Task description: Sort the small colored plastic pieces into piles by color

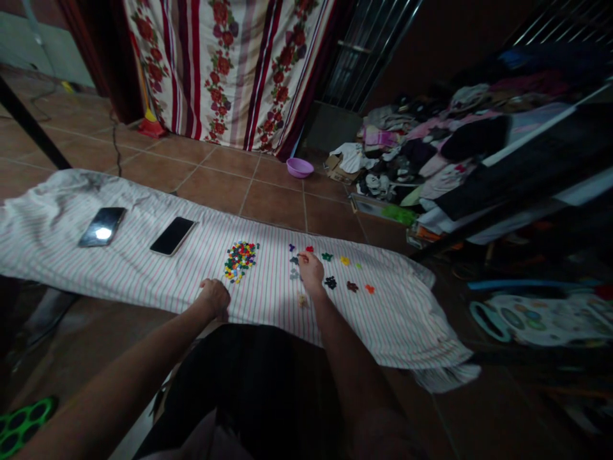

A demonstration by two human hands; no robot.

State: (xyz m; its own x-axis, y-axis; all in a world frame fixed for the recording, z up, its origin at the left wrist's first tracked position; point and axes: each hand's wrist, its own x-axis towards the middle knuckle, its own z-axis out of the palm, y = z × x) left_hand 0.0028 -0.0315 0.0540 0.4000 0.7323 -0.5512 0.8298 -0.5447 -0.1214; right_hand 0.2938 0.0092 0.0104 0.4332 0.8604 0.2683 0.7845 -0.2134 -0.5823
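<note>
My right hand [311, 271] reaches over the striped cloth with thumb and finger pinched together. Anything between those fingertips is too small to make out. Close around it lie little groups of small pieces sorted by colour: purple [292, 247], red [310, 249], light grey [294, 274], green [327, 257], black [330, 282] and beige [302, 299]. Dark grey pieces [294, 260] sit right beside the fingertips. My left hand [215, 297] rests closed at the cloth's near edge, with nothing visible in it. Just beyond it is a mixed heap of small coloured pieces [240, 260].
Yellow [345, 260], brown [352, 287] and orange pieces [370, 289] lie farther right on the striped cloth [393, 326]. Two phones, one dark [102, 227] and one light-edged [173, 236], are at left. A purple basin [299, 168] and piled clothes [431, 147] are beyond.
</note>
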